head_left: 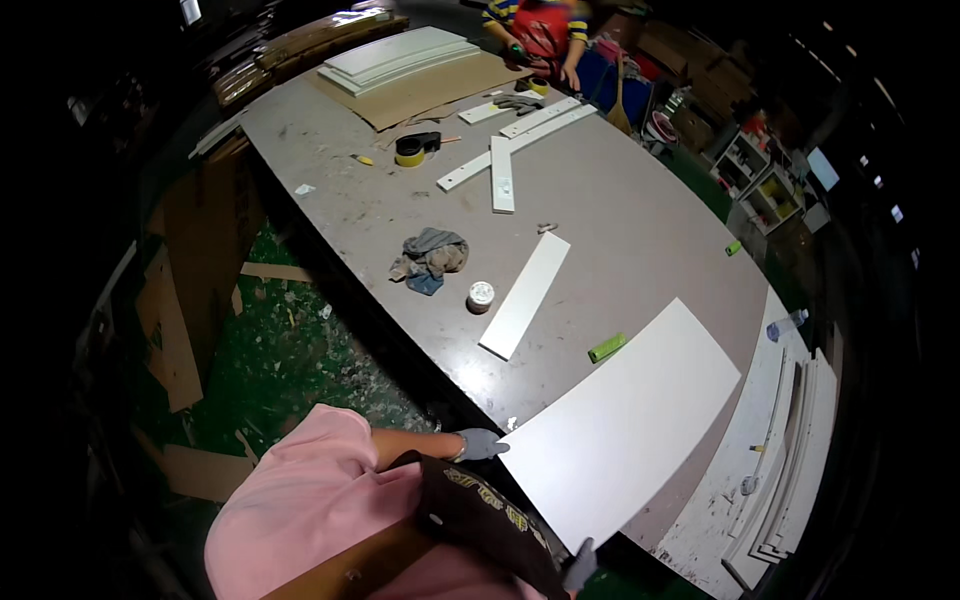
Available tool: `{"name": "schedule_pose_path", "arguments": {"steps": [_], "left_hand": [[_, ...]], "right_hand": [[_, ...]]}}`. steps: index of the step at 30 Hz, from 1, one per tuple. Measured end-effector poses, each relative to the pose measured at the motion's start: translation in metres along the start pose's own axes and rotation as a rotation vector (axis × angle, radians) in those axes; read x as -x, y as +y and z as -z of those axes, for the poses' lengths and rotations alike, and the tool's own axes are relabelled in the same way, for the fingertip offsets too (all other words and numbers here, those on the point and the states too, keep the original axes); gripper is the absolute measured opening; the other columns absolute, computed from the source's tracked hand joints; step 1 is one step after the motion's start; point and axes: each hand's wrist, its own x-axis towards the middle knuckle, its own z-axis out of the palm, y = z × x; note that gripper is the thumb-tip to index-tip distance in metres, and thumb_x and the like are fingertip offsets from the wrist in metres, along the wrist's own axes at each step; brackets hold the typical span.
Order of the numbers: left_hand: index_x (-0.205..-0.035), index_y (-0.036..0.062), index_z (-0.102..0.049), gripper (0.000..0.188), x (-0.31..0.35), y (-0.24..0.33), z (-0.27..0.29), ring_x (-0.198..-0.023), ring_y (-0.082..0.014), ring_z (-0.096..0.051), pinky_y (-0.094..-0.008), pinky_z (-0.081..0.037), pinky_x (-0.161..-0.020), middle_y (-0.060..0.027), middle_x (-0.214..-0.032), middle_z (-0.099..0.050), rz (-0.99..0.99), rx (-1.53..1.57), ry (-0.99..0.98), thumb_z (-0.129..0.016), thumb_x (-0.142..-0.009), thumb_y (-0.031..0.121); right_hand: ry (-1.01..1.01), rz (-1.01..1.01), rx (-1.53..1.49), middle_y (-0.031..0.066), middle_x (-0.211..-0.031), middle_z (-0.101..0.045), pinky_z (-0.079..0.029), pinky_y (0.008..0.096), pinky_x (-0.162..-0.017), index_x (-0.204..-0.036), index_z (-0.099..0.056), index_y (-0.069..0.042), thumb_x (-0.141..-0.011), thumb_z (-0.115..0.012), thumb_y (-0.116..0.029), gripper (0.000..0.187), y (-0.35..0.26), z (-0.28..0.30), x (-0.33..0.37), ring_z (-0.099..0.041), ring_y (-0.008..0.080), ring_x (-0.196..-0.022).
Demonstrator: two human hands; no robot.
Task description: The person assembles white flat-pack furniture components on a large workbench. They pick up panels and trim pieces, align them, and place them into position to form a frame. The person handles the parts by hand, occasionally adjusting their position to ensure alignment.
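Observation:
A large white panel lies flat on the grey-brown table, its near edge at the table's edge in front of me. My left hand, in a grey glove, grips the panel's left near corner. At the near right corner, my right hand, gloved too, holds the edge with a finger or thumb showing along it; its other fingers are hidden. Just beyond the panel's far left edge lies a green roll-shaped item. A narrow white board rests farther off, beside a small round white-topped jar.
A crumpled grey rag, a tape roll and several white strips lie farther along the table. White panels are stacked on cardboard at the far end, near another person. More boards stand at the right.

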Motion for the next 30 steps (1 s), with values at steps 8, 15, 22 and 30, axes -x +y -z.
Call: {"name": "schedule_pose_path", "arguments": {"steps": [8, 15, 22, 30], "left_hand": [[-0.096, -0.0025, -0.068, 0.057, -0.036, -0.032, -0.084, -0.081, -0.0251, -0.067, -0.0386, -0.052, -0.078, -0.0163, -0.093, -0.072, -0.340, -0.226, -0.240, -0.044, -0.097, 0.050], [-0.113, -0.0007, -0.059, 0.039, 0.067, 0.088, 0.024, -0.083, -0.0195, -0.059, -0.0325, -0.050, -0.074, -0.0101, -0.091, -0.064, -0.488, 0.358, 0.069, -0.051, -0.100, 0.035], [-0.102, -0.0014, -0.062, 0.028, 0.126, 0.136, 0.134, -0.067, -0.0072, -0.050, -0.0250, -0.043, -0.060, 0.0011, -0.075, -0.056, -0.272, 0.321, 0.161, -0.067, -0.082, 0.017], [-0.105, -0.0026, -0.062, 0.043, 0.168, 0.209, 0.177, -0.068, -0.0241, -0.063, -0.0383, -0.051, -0.069, -0.0152, -0.078, -0.066, -0.138, -0.051, 0.241, -0.065, -0.079, 0.031]], "right_hand": [[-0.008, 0.606, 0.379, 0.0040, -0.077, -0.063, -0.042, 0.0255, -0.060, -0.094, -0.062, 0.007, -0.100, -0.051, -0.021, 0.031, -0.182, -0.044, 0.129, -0.053, 0.0108, -0.067], [-0.517, 0.642, 0.137, 0.0071, -0.102, -0.066, -0.047, 0.0294, -0.085, -0.104, -0.067, -0.002, -0.104, -0.040, -0.026, 0.036, -0.175, -0.146, 0.132, -0.059, 0.0158, -0.093], [-0.043, 0.167, 0.240, 0.0274, -0.135, -0.053, -0.043, 0.0410, -0.102, -0.142, -0.038, 0.007, -0.094, -0.052, -0.059, 0.082, -0.014, -0.192, -0.020, -0.055, 0.0347, -0.123], [-0.836, -0.203, -0.414, 0.0110, -0.142, -0.054, -0.044, 0.0406, -0.106, -0.150, -0.036, -0.008, -0.097, -0.035, -0.067, 0.079, -0.094, -0.204, -0.042, -0.055, 0.0274, -0.126]]}}
